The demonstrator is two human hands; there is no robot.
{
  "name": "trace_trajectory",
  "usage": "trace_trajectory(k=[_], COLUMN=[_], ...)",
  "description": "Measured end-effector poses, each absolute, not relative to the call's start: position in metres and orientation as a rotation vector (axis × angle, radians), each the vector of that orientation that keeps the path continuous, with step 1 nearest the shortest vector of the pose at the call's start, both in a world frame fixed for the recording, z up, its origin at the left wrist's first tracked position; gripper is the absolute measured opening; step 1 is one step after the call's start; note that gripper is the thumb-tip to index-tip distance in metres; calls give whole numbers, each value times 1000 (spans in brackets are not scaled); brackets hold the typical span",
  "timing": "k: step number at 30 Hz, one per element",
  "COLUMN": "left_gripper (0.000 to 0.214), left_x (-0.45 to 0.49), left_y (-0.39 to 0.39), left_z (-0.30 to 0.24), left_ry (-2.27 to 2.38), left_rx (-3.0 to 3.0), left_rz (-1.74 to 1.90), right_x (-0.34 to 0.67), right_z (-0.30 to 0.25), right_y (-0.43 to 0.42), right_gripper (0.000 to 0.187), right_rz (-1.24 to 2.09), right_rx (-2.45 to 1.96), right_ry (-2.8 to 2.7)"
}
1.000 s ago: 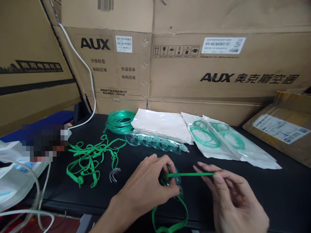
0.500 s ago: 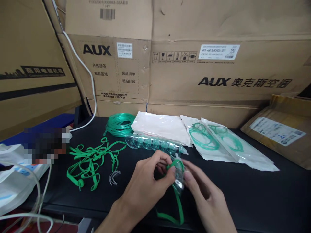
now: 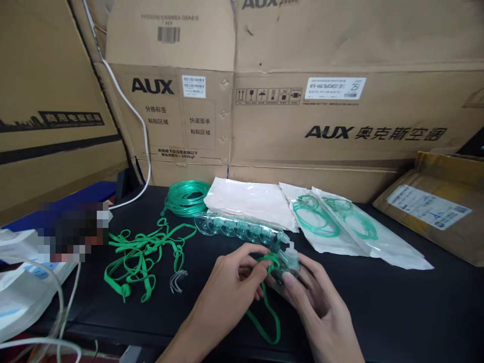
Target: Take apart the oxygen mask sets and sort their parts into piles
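Observation:
Both my hands meet over the black table (image 3: 397, 297), gripping a clear plastic mask (image 3: 284, 262) between them. My left hand (image 3: 227, 292) pinches the green strap (image 3: 266, 317) where it joins the mask; the strap's loop hangs down toward the table's front edge. My right hand (image 3: 317, 297) cups the mask from the right, fingers curled around it. Just behind lies a row of stacked clear masks (image 3: 242, 229).
A heap of green straps (image 3: 139, 249) and small metal clips (image 3: 177, 280) lie at left. Coiled green tubing (image 3: 187, 194), a white bag (image 3: 251, 199) and two sealed bags with tubing (image 3: 340, 222) sit behind. Cardboard boxes (image 3: 340, 126) wall the back. A brown parcel (image 3: 434, 206) rests at right.
My right hand let go of the stretched strap end and closed in on the mask. The strap went slack into a loop, and both hands lifted the mask slightly away from me.

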State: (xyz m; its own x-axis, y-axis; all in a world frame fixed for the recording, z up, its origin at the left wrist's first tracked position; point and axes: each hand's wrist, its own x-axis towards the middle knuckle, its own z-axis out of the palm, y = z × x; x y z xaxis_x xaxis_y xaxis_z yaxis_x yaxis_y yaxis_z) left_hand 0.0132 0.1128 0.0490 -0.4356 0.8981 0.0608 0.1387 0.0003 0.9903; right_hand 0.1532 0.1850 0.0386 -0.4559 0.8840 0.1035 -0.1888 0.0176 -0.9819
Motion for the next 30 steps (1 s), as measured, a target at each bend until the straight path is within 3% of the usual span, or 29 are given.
trace_trajectory(k=[12,18,30], left_gripper=[28,23,21], left_x=[19,8,15], left_y=[111,101,104], left_z=[56,67,65], left_ry=[1678,1936,1854], left_rx=[1273,1396,1404], left_rz=[1515,1476,1465], right_x=[154,153,165], right_z=[39,33,37], right_y=[189,197,216], right_gripper=[42,43,47], right_rz=[1581,1533,1360], right_rx=[-824,-825,-770], right_ry=[-1543,-1617,-1617])
